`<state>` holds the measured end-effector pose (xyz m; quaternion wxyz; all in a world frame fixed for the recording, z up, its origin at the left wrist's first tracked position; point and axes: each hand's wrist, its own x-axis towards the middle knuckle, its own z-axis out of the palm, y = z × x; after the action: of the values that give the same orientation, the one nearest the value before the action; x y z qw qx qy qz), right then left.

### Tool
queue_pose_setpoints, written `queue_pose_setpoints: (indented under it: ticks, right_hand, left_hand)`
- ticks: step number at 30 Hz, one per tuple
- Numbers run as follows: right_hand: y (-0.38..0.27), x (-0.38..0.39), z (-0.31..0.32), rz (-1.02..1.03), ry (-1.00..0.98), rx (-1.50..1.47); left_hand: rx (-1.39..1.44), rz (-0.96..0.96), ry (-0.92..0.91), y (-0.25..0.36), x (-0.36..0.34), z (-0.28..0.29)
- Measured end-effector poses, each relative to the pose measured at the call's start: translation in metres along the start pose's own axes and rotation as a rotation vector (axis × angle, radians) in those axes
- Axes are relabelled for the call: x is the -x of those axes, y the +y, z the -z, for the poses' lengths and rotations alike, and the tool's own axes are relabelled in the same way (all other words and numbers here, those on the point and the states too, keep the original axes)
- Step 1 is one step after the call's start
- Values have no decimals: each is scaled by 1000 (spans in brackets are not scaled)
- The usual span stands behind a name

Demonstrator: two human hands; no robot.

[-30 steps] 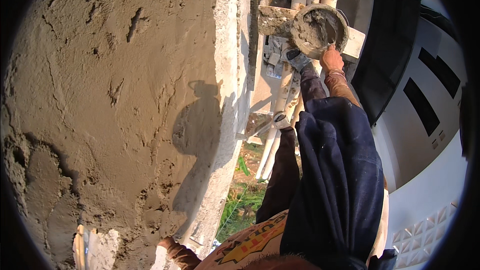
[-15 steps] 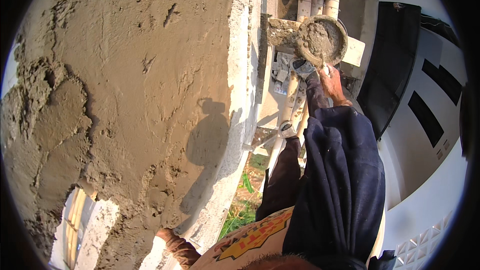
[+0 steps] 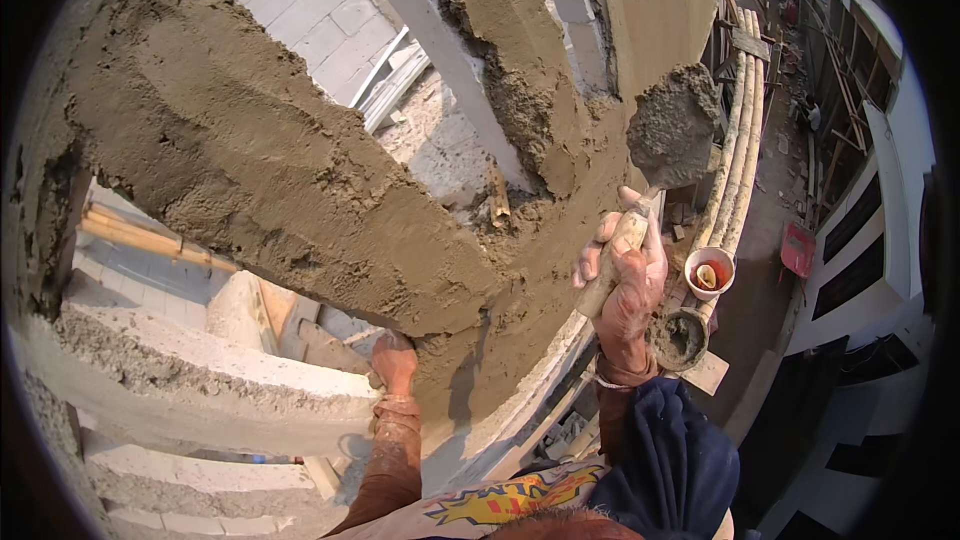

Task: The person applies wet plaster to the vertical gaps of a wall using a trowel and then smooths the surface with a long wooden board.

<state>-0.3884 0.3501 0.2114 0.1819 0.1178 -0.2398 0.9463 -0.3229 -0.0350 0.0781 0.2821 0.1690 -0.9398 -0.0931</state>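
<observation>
Holding up a mortar-covered trowel (image 3: pixel 676 140) between wet plaster (image 3: pixel 575 225) and bamboo poles (image 3: pixel 738 145), seemingly clear of both, with the right hand (image 3: pixel 632 285) wrapped around the pale handle (image 3: pixel 626 237) and the blade pointing ahead, probably to stop the load slipping off. Reaching low with the left hand (image 3: pixel 395 360) to the end of a pale concrete bar (image 3: pixel 300 375), perhaps to steady the body; cannot tell from above whether clutching or merely leaning, with fingertips out of sight. Flanked near the right forearm by a round mortar bucket (image 3: pixel 654 345) and, just ahead of it, a small white pail (image 3: pixel 691 278) with a red interior, both set by the near end of the poles, likely for a short reach. Facing a thickly coated diagonal band (image 3: pixel 290 170), rough along the edges. Showing, through the openings, light blockwork (image 3: pixel 305 0) and bundled white strips (image 3: pixel 395 85). Overlooking, farther right, a red object (image 3: pixel 797 248), too small to identify.
</observation>
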Motion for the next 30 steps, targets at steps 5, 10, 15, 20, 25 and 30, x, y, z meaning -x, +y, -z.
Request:
queue_pose_setpoints:
  ticks: [5, 10, 15, 20, 25, 30]
  right_hand:
    - [-23, -50, -99, 757, 84, 241]
    - [-19, -83, -102, 1345, 295, 399]
    - [90, -142, 29, 1564, 235, 1719]
    - [154, 159, 171, 59, -287, 1372]
    - [87, 234, 240, -528, 178, 1300]
    - [63, 228, 427, -515, 547, 1526]
  left_hand:
    - [-18, 48, -38, 8, -4, -14]
    - [4, 219, -133, 48, -8, 17]
    - [70, 191, -282, 70, -18, 11]
    - [40, 181, -114, 30, -16, 4]
    - [38, -73, -89, 8, -7, -17]
    - [-46, -325, -93, -75, 7, -11]
